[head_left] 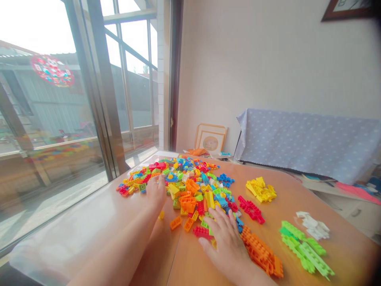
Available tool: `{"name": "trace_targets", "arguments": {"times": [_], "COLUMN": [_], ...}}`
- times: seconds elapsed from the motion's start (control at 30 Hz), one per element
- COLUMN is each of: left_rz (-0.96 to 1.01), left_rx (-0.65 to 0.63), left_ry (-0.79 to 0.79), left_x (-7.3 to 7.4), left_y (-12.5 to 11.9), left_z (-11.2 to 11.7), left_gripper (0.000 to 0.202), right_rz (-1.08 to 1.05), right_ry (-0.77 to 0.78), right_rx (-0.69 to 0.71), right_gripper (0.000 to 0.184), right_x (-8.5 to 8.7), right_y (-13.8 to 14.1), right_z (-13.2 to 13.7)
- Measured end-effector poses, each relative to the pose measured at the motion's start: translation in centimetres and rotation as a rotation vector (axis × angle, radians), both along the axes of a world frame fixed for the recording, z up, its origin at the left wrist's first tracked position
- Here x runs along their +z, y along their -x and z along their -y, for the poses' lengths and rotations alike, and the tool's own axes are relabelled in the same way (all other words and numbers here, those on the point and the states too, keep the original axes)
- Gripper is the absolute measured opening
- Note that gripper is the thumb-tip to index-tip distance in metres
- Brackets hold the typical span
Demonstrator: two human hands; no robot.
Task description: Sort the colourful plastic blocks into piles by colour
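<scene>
A big mixed pile of coloured toy building bricks (pixel 181 182) spreads over the wooden table. At the pile's left side is my left hand (pixel 156 190), seen from behind, its fingers loosely apart and bent down among the bricks; the fingertips are partly hidden. My right hand (pixel 224 238) lies over the near right edge of the pile with fingers spread and nothing visibly held. Close to its fingers are a red brick (pixel 201 231) and a long yellow brick (pixel 209 200). Beside its wrist lies a group of orange bricks (pixel 260 250).
Sorted groups lie to the right: red bricks (pixel 251 209), yellow bricks (pixel 261 190), blue bricks (pixel 225 180), white bricks (pixel 313 225) and light green bricks (pixel 306 248). A glass window (pixel 50 115) borders the table (pixel 160 262) on the left. A spotted cloth (pixel 306 143) hangs behind.
</scene>
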State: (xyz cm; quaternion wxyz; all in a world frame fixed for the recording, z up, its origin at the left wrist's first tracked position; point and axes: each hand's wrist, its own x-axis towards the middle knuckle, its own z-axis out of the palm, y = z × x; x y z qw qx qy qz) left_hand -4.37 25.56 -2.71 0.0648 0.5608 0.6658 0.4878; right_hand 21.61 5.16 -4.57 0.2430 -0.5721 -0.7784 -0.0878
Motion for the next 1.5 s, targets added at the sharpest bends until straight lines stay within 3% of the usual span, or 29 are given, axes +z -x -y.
{"name": "trace_targets", "arguments": {"times": [0.13, 0.27, 0.43, 0.53, 0.7, 0.93, 1.27, 1.5], "left_rz": [-0.055, -0.15, -0.269, -0.38, -0.364, -0.378, -0.391, -0.387], "left_rx": [-0.017, -0.127, -0.174, -0.274, -0.413, -0.539, -0.623, -0.56], "left_ry": [-0.016, 0.034, 0.149, 0.2, 0.219, 0.177, 0.127, 0.077], "left_x": [0.8, 0.8, -0.1, 0.1, 1.2, 1.7, 2.8, 1.9], "left_y": [1.2, 2.1, 0.7, -1.1, -3.3, -4.9, -5.2, -5.4], "left_z": [-2.5, -4.5, -5.4, -5.0, -4.0, -2.4, 0.6, 1.4], "left_gripper": [0.056, 0.05, 0.056, 0.057, 0.06, 0.053, 0.044, 0.049], "right_rz": [0.002, 0.01, 0.026, 0.028, 0.023, 0.022, 0.006, -0.006], "right_ry": [-0.012, 0.003, 0.074, 0.111, 0.147, 0.157, 0.146, 0.137], "right_rx": [0.008, 0.0, -0.046, -0.07, -0.075, -0.088, -0.142, -0.14], "right_gripper": [0.048, 0.053, 0.062, 0.065, 0.065, 0.058, 0.047, 0.046], "right_x": [-0.1, 0.1, -0.4, -0.7, -0.4, 0.4, 1.7, 1.8], "right_y": [-0.2, -0.3, -0.7, -0.8, -0.6, -0.5, -0.8, -1.2], "right_z": [-0.4, -1.0, -1.8, -2.2, -2.1, -1.6, -0.7, -0.3]}}
